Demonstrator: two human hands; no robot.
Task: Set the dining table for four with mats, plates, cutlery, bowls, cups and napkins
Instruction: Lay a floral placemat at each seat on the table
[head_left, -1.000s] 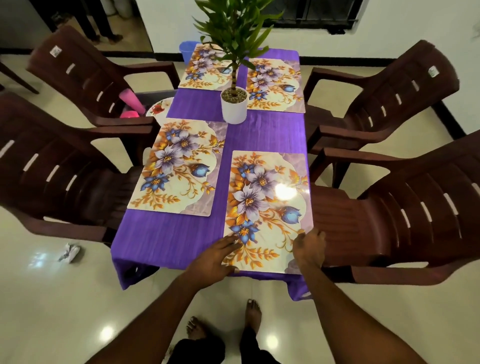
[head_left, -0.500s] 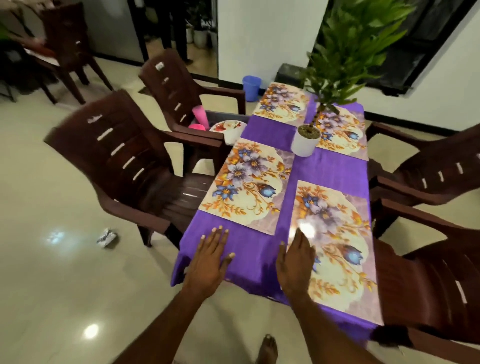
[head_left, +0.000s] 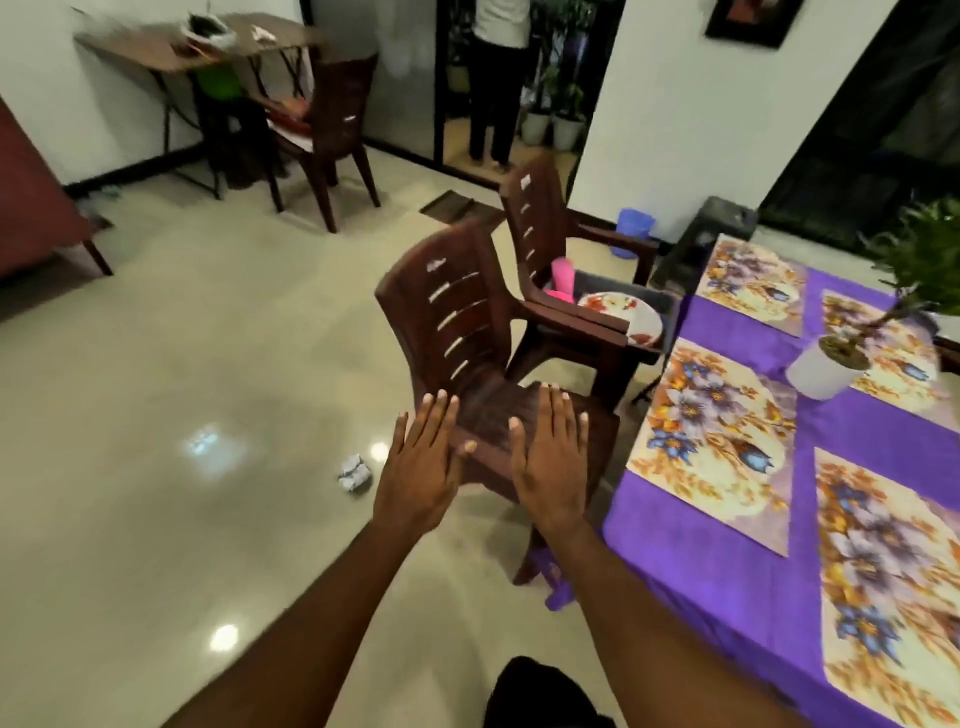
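On the far chair (head_left: 571, 270), beyond the near chair (head_left: 467, 353), sits a dark tray (head_left: 657, 306) with a stack of plates (head_left: 621, 317) and pink cups (head_left: 563, 278); that is where my next things lie. My left hand (head_left: 421, 467) and right hand (head_left: 550, 462) hang in the air over the near chair's seat, fingers (head_left: 434, 415) straight and spread, holding nothing. The plates are well ahead of my fingers and a little to the right, past the chair's arm. I judge them stiff, smooth and breakable, heavier as a stack, so I would take them with both hands under the rim. The cups look light; I would hold them round the body. The 4 mats (head_left: 711, 441) already lie on the purple surface (head_left: 737, 582) to my right, around the potted plant (head_left: 831, 364).
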